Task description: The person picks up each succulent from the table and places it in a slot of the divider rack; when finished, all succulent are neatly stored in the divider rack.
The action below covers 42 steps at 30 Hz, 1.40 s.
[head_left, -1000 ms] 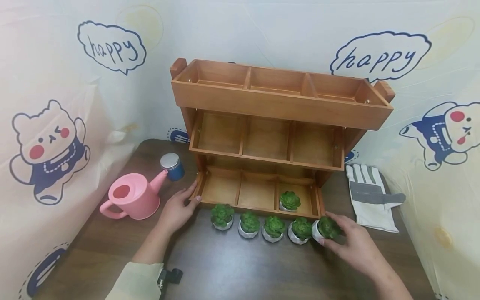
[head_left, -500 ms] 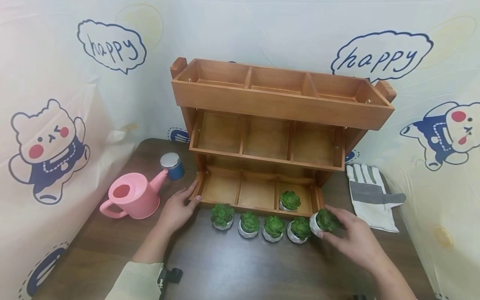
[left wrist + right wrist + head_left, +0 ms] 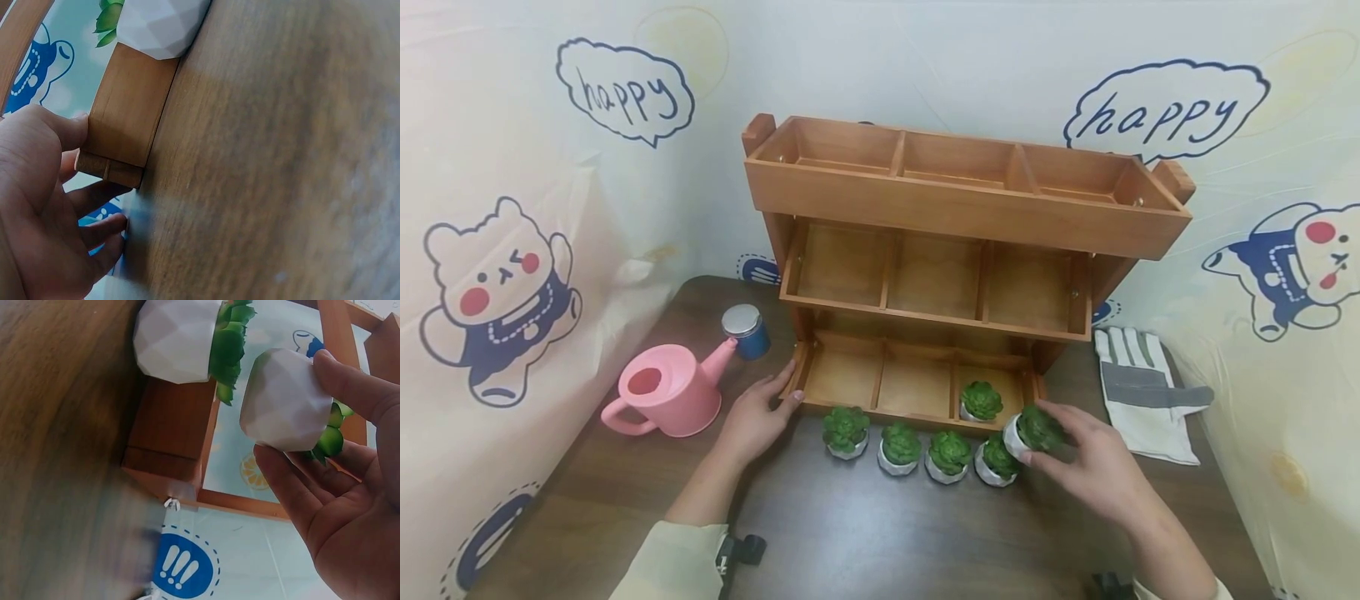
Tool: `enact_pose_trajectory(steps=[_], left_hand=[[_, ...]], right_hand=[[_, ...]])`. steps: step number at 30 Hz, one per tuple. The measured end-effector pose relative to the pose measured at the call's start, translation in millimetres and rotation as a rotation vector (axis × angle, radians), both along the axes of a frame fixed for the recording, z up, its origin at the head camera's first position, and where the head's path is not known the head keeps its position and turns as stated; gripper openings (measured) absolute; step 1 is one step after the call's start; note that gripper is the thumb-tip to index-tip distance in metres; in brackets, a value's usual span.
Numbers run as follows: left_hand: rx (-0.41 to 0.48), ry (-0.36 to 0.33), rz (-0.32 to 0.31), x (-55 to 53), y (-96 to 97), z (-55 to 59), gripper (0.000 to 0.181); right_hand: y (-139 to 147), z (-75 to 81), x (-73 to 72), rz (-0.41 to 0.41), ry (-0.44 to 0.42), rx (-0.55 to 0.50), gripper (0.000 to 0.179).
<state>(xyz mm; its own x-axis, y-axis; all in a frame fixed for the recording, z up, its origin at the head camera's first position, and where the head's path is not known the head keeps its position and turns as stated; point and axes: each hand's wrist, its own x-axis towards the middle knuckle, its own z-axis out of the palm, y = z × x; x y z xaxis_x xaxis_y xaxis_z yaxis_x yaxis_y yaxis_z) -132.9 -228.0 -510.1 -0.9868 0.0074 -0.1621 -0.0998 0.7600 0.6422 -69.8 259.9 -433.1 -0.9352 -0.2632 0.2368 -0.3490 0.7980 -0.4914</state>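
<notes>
My right hand (image 3: 1093,462) pinches a small potted succulent (image 3: 1024,435) between thumb and fingers, tilted and raised by the lower right end of a three-tier wooden plant stand (image 3: 962,204). The right wrist view shows its white faceted pot (image 3: 284,400) off the table. At the stand's lower left corner, my left hand (image 3: 763,421) holds the end of the bottom box (image 3: 131,103), thumb on the front and fingers behind. One succulent (image 3: 981,401) sits in the bottom tier's right compartment. In front stands a row of several more, among them a succulent (image 3: 846,432) at the left.
A pink watering can (image 3: 670,392) stands left of the stand, beside a blue jar (image 3: 746,332) with a silver lid. A white and grey work glove (image 3: 1142,396) lies at the right. Printed cloth (image 3: 880,58) hangs behind the table (image 3: 850,533).
My right hand has lifted the rightmost succulent and carried it up and left, toward the stand's bottom tier. The left hand stays at its corner.
</notes>
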Motion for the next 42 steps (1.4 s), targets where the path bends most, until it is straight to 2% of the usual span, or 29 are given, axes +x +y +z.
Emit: enact_pose_trajectory(steps=[13,21,29,42], left_hand=[[-0.003,-0.008,-0.01,-0.9,-0.2,2.4,0.068],[-0.003,0.002,-0.013,-0.9,-1.4,1.2,0.068],[-0.009,0.008,-0.015,-1.3,-1.5,2.1,0.067],[-0.006,0.005,-0.011,-1.9,-1.6,2.4,0.067]], right_hand=[[-13,0.9,-12.6,0.017,-0.008,-0.041,0.071],[-24,2.1,-16.9,0.007,-0.081,-0.071,0.071],[-36,2.5,-23.4,0.022,-0.013,-0.032,0.069],[-57,2.3,-37.3,0.066,-0.054,-0.064,0.069]])
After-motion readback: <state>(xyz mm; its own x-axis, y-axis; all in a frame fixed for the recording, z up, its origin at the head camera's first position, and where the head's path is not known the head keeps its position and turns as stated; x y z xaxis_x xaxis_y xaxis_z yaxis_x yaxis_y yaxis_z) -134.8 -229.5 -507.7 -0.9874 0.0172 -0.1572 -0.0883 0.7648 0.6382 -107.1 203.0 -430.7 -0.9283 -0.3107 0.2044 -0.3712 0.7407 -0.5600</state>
